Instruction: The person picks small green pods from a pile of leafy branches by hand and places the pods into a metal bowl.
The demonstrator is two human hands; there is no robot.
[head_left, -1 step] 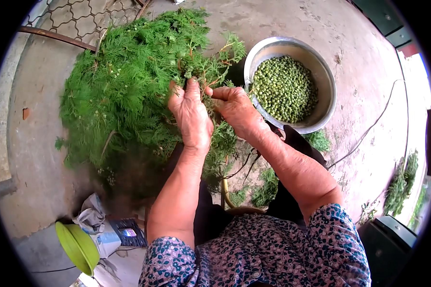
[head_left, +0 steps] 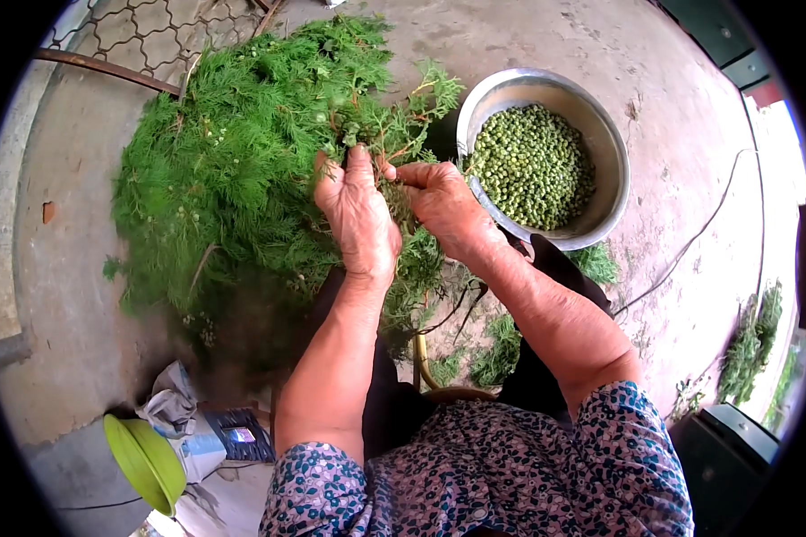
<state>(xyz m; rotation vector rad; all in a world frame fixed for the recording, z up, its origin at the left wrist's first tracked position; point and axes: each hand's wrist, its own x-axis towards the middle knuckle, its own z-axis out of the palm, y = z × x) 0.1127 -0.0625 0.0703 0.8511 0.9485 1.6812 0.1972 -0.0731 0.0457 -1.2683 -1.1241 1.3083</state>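
Note:
Both my hands are together over a heap of cut evergreen branches [head_left: 242,161] with feathery, bright green leaves and small pale round cones among them. Fingers wrapped round it, my left hand [head_left: 360,215] grips a leafy evergreen branch [head_left: 407,134] whose sprigs stick out above and to the right of the hand. My right hand [head_left: 452,204] is just to the right, thumb and fingers pinched together against the same sprigs; what lies between the fingertips is hidden. Beyond my right hand stands a wide metal basin [head_left: 613,192] partly filled with small round green cones [head_left: 533,166].
Dark-clothed legs flank a yellowish curved bar [head_left: 424,362] below my hands. At lower left are a lime-green basin [head_left: 143,461] and a grey bag [head_left: 168,403]. A thin cable [head_left: 694,240] crosses the floor at right, near more cut greenery [head_left: 750,349]. A metal grille [head_left: 143,40] is at upper left.

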